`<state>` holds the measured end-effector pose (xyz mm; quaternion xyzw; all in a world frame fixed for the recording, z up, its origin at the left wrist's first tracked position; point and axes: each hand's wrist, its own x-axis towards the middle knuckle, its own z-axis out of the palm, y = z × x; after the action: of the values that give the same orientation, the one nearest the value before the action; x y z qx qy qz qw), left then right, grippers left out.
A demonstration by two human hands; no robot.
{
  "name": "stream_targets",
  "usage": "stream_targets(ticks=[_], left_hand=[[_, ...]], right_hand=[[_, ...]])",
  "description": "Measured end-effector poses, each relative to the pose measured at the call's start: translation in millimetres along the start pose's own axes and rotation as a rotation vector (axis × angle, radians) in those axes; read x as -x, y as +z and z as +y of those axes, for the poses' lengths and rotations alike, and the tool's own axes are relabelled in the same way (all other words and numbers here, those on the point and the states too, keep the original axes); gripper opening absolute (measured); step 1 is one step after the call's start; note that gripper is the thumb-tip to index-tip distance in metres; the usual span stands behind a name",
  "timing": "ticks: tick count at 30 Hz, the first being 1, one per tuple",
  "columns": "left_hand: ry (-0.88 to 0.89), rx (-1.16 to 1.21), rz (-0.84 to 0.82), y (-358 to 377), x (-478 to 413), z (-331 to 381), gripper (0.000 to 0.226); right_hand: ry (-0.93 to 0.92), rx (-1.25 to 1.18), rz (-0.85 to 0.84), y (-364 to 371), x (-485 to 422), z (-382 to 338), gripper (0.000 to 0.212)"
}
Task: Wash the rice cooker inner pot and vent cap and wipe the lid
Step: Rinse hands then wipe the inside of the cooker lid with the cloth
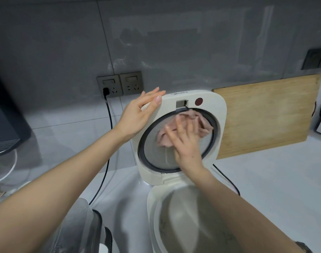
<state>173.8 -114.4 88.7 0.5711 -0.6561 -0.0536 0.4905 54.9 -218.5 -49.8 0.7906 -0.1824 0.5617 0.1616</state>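
The rice cooker body is cut off by the bottom edge; part of the pink cloth is hidden under the blurred right hand.

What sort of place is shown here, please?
Most likely a home kitchen: a cream-white plastic rice cooker stands open on a white countertop, a rectangular light-wood cutting board leans against the grey tiled wall, which holds two grey sockets.
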Motion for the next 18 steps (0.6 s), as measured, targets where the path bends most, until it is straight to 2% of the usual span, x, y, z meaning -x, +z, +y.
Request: stream_targets(ticks=[2, 4, 8, 11, 14, 18], left_hand=[[0.006, -0.009, 0.006, 0, 1, -1, 0.031], [0.004, -0.017, 0.004, -1, 0, -1, 0.031], [0.004, -0.01, -0.014, -1, -1, -1, 0.031], [0.019, -0.002, -0.034, -3, 0, 0, 0.032], [0.011, 0.005, -0.043, -5, 0, 1, 0.033], [0.009, 0.014, -0.051, -4, 0, 1, 0.033]], right_hand=[[-0.162, 0.01, -0.033, 17, 1, -18, 0.045], [-0.331, 0.059, -0.147, 24, 15, -19, 0.04], [-0.754, 0.294, -0.523, 20, 55, 13, 0.064], [-0.818, 0.324, -0.636, -3, 64, 37, 0.039], [-0.702, 0.356, -0.728, -31, 67, 66, 0.045], [-0.669, 0.379, -0.714, -44, 67, 100, 0.05]])
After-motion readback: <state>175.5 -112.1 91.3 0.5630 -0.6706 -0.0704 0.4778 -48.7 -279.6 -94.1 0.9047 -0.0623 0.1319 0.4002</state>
